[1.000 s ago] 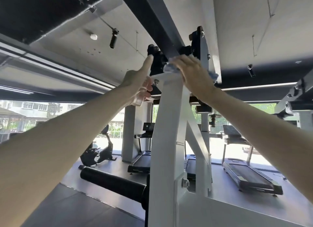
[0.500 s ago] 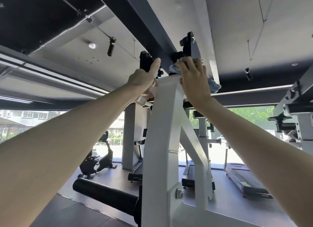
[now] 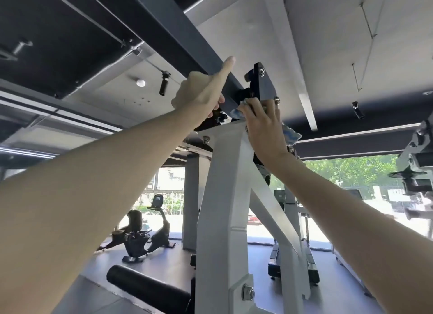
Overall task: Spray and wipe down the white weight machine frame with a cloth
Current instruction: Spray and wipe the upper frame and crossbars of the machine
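Observation:
The white weight machine frame (image 3: 225, 196) rises in the centre to a top joint with a grey bracket (image 3: 262, 84). My right hand (image 3: 264, 131) grips a blue-and-white cloth (image 3: 290, 133) against the right side of the frame's top, just below the bracket; cloth ends stick out on both sides of the hand. My left hand (image 3: 203, 93) is raised left of the bracket, index finger pointing up. Its other fingers curl round a small pale spray bottle, which the hand mostly hides.
A dark ceiling beam (image 3: 187, 39) runs close above both hands. A black roller pad (image 3: 145, 288) juts out low on the left of the frame. Behind stand an exercise bike (image 3: 140, 234) and treadmills (image 3: 311, 267) by the windows; another machine (image 3: 417, 163) sits at right.
My view has tilted upward. My left hand has risen from beside the frame's top to above it. My right hand has slid the cloth down the right side of the top.

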The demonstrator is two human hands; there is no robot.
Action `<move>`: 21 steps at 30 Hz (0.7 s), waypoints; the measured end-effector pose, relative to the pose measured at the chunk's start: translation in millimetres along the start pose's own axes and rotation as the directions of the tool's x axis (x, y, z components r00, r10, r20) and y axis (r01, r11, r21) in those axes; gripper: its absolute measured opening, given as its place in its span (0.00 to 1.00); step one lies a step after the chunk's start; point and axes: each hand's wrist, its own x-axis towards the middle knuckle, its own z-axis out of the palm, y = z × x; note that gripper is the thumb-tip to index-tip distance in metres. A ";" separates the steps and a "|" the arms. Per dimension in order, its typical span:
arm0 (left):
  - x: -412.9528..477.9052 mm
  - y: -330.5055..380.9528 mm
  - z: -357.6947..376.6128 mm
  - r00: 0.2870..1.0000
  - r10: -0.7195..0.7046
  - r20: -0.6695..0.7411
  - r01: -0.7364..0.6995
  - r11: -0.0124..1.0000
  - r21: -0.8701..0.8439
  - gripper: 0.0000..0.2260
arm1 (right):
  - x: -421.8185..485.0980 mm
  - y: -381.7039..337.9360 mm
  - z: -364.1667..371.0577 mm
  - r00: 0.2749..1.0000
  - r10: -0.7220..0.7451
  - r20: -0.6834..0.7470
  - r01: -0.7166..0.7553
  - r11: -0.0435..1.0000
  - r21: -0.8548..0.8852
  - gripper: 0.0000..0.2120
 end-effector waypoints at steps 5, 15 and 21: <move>7.9 22.6 -12.0 0.990 -0.011 -0.140 0.017 0.999 0.042 0.33 | -0.4 2.7 -0.9 0.999 -0.010 0.042 0.010 1.000 -0.011 0.23; 4.5 52.9 -27.6 0.997 -0.064 -0.040 0.064 0.998 0.001 0.20 | 4.5 1.1 -8.9 0.997 0.011 0.078 -0.006 0.998 -0.063 0.17; 8.1 68.8 -52.7 0.977 -0.047 -0.206 0.045 0.999 -0.013 0.22 | 13.2 -6.9 -19.9 0.956 0.136 0.261 -0.165 0.982 0.094 0.21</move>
